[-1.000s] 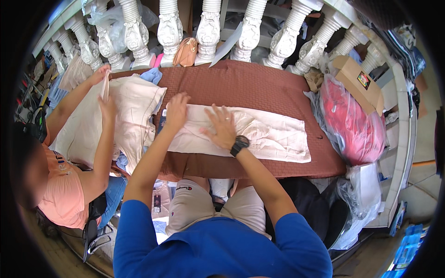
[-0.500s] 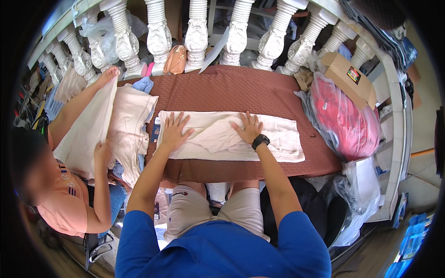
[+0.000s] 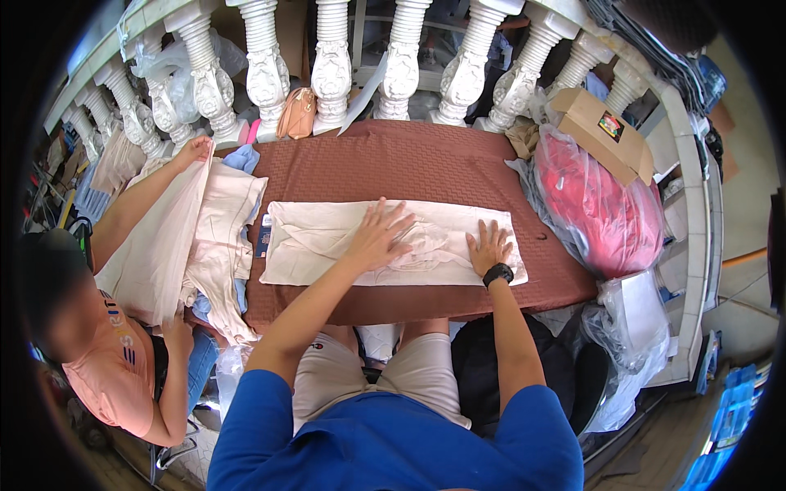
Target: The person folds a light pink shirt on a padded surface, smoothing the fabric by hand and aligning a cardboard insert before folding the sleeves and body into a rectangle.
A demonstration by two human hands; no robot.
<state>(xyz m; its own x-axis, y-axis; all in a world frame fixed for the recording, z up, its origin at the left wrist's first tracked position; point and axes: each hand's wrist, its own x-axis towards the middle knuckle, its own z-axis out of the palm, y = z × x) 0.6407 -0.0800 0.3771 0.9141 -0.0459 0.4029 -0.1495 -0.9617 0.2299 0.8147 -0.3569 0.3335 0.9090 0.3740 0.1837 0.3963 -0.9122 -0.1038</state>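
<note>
A cream garment (image 3: 315, 258), folded into a long rectangle, lies across the brown-covered table (image 3: 393, 164) before me. My left hand (image 3: 378, 237) rests on its middle with fingers spread. Near the garment's right end my right hand (image 3: 490, 248) lies flat, a black watch on that wrist. Wrinkles show in the cloth between the two hands. A dark blue tag or card (image 3: 264, 236) sits against the garment's left edge.
At the left, a co-worker (image 3: 123, 327) holds up a cream cloth (image 3: 160, 237) beside a pile of cream garments (image 3: 225, 213). An orange-brown pouch (image 3: 296, 113) stands by the white balusters. Red items in clear plastic (image 3: 594, 204) and a cardboard box (image 3: 604, 135) occupy the right end.
Both my hands have slid rightward over the garment, the left from its left end to the middle, the right toward its right end. The co-worker's lower hand has moved down.
</note>
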